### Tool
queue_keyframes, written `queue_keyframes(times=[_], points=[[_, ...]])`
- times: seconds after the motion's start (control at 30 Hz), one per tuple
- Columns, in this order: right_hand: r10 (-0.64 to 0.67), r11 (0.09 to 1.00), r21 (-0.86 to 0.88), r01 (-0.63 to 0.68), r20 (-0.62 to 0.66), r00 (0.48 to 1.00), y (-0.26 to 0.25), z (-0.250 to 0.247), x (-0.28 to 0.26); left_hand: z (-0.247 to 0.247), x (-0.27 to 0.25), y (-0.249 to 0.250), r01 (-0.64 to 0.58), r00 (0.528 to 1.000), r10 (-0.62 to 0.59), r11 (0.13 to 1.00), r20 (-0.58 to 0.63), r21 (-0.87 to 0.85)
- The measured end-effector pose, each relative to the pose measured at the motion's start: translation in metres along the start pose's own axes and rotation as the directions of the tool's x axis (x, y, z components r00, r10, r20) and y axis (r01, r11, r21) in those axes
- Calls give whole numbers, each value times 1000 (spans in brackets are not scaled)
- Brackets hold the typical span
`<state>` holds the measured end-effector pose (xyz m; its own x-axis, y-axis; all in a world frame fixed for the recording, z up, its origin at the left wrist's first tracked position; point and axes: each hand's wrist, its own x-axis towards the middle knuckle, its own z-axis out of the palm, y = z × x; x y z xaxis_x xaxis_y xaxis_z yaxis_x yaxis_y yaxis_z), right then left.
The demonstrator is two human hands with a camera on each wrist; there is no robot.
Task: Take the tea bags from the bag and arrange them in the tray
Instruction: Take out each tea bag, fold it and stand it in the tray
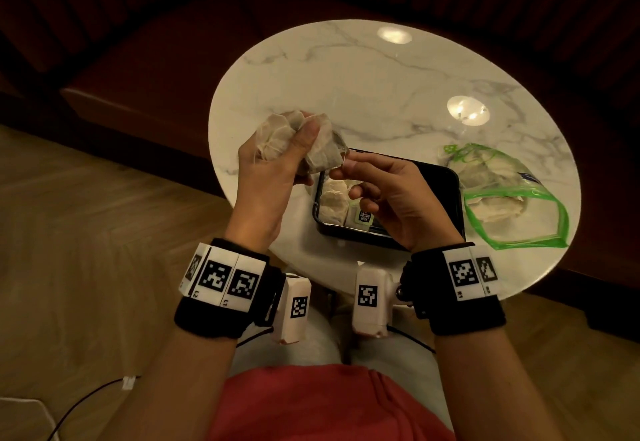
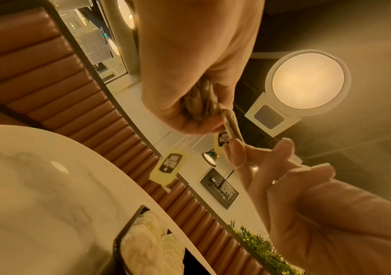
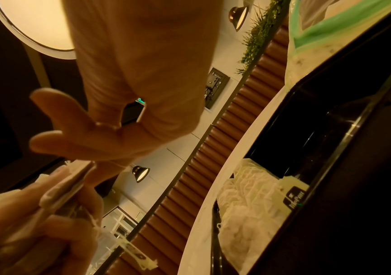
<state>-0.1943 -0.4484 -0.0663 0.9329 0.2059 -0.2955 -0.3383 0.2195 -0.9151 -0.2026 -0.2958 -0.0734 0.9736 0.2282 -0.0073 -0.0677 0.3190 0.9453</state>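
Left hand (image 1: 270,170) clutches tea bags (image 1: 294,142) — right hand (image 1: 391,194) pinches one.

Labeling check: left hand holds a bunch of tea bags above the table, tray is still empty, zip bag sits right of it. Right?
Not quite: the tray is not empty. The head view shows tea bags already in its left end. The left hand does hold a bunch, and the zip bag sits right.

Blk tray (image 1: 446,177), green-edged bag (image 1: 519,219)

Round marble table (image 1: 363,70) w/ black tray (image 1: 446,181) near front edge, green-rimmed bag (image 1: 512,194) just right, maybe touching.
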Motion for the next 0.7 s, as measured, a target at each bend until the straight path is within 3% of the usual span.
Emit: queue_keyframes(times=[0.7], points=[[16, 998, 55, -21, 84, 996, -2, -2, -3, -3, 3, -3, -236, 972, 233, 960, 40, 152]])
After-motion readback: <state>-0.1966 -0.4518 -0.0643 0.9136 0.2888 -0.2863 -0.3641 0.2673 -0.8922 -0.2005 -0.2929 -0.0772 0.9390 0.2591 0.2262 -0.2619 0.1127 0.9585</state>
